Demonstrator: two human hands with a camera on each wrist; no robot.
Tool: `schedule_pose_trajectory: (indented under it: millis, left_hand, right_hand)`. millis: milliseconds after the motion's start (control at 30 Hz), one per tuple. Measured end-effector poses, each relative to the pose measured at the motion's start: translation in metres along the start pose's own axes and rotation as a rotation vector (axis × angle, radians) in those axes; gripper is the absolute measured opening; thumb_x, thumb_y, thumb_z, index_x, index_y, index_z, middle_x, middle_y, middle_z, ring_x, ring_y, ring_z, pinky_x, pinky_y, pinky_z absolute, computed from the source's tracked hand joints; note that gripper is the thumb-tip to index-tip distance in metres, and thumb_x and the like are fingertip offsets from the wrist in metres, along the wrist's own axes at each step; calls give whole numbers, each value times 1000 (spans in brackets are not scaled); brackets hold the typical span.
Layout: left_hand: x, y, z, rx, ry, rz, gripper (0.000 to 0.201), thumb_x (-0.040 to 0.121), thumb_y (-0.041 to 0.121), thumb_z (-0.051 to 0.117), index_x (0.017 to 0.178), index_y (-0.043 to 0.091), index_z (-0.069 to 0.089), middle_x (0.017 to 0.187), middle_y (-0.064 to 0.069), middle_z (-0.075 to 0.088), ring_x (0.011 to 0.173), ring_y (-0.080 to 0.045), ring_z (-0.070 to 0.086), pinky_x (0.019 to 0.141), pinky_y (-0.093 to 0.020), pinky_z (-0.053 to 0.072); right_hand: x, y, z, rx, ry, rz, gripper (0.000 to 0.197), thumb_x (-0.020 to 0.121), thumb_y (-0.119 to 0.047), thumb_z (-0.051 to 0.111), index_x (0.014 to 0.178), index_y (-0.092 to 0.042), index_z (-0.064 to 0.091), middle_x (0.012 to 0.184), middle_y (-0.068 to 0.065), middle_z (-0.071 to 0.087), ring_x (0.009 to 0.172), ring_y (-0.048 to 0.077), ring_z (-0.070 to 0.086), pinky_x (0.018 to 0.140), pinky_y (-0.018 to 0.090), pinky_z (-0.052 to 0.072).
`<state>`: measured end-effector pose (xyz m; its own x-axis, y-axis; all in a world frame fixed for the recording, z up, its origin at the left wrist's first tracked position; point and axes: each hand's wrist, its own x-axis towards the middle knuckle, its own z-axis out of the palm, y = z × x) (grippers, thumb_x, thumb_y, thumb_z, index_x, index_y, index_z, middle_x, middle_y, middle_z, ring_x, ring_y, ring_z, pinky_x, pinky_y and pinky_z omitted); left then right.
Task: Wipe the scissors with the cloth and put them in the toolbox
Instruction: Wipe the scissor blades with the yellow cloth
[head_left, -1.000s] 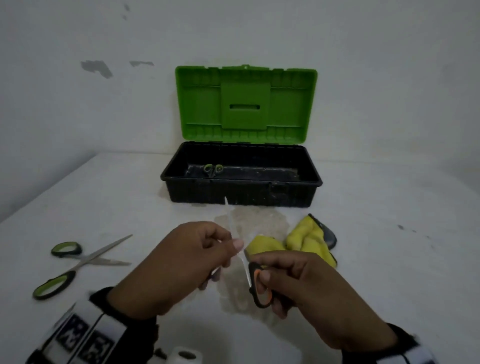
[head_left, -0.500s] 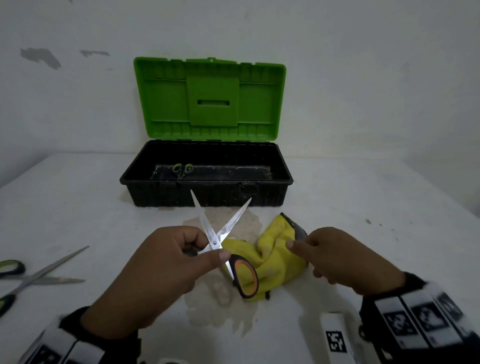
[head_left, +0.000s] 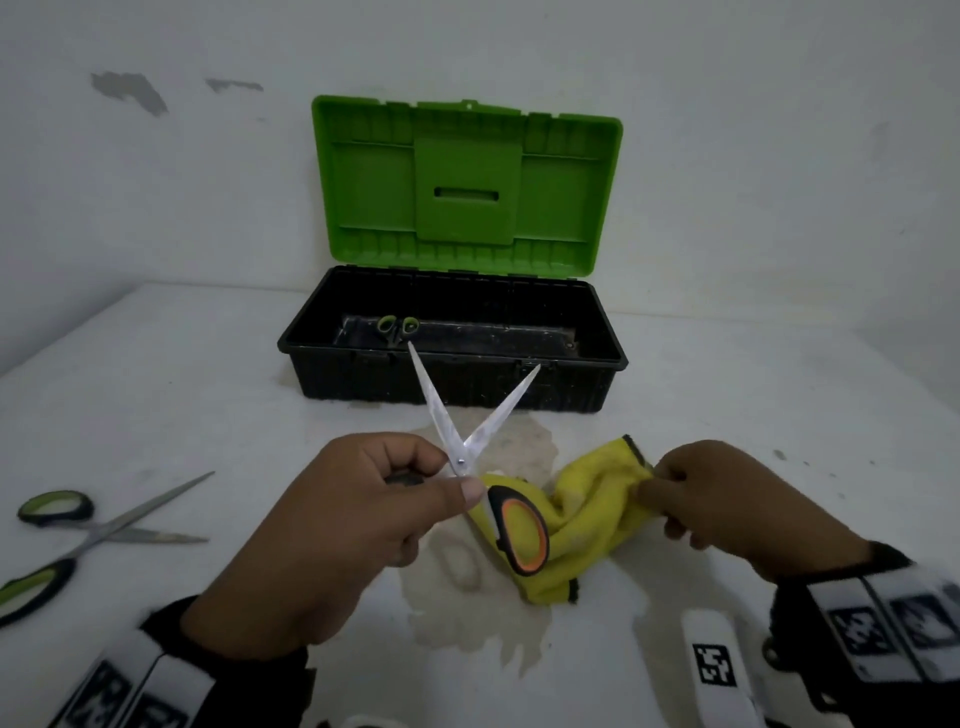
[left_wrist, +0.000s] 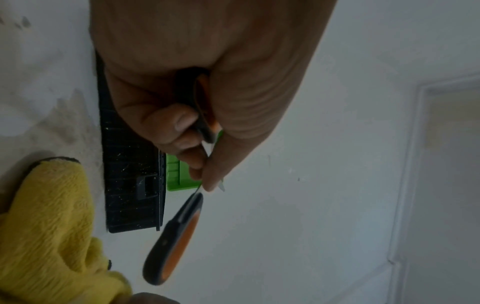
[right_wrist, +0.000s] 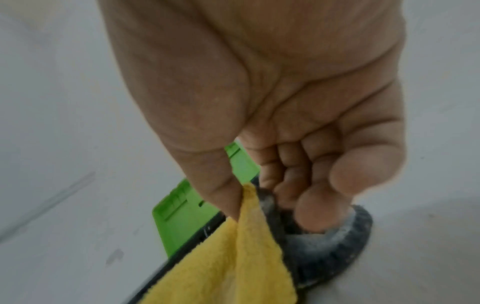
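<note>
My left hand (head_left: 415, 483) holds the orange-and-black scissors (head_left: 467, 441) near the pivot, blades spread in a V pointing up toward the toolbox. One handle loop (head_left: 519, 535) hangs free over the cloth; the other sits inside my fist (left_wrist: 200, 107). The yellow cloth (head_left: 587, 514) with a dark edge lies crumpled on the table, and my right hand (head_left: 660, 483) pinches its upper right corner (right_wrist: 246, 207) between thumb and fingers. The black toolbox (head_left: 452, 384) stands open behind, its green lid (head_left: 467, 182) upright. Small green-handled scissors (head_left: 397, 327) lie inside it.
Large green-handled scissors (head_left: 88, 530) lie open on the table at the left. A pale wet stain (head_left: 467, 613) spreads on the white table under and in front of the cloth. A white wall rises right behind the toolbox.
The scissors went from both hands, blades shut, to my left hand alone with the blades spread. My right hand moved right and took hold of the cloth's corner.
</note>
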<state>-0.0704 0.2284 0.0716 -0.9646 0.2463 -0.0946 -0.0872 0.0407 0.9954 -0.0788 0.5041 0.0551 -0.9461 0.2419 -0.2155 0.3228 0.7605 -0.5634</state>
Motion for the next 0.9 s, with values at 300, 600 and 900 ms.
schedule_pose_trajectory:
  millis: [300,600,900]
  left_hand:
    - [7,-3,4,-48,-17,5,20,71,7,78,69,3,59,42,0,40,37,-12,25,39,-19,25]
    - [8,-8,18,-21,12,17,22,68,12,83,61,12,62,46,0,44,40,-12,27,39,-19,26]
    - [8,-9,21,10,-2,-16,23,74,16,80,63,9,60,44,0,41,40,-11,28,40,-21,24]
  right_hand:
    - [-50,-4,2,633,534,-466,24,89,-34,61,84,-11,68,107,-11,74,102,3,66,77,18,51]
    - [-64,-35,30,651,266,-605,13,79,-29,66,92,-29,67,80,-8,72,71,7,66,62,13,47]
    - [-61,-50,55,458,433,-650,14,79,-31,78,77,-23,67,72,-10,69,70,8,67,57,13,49]
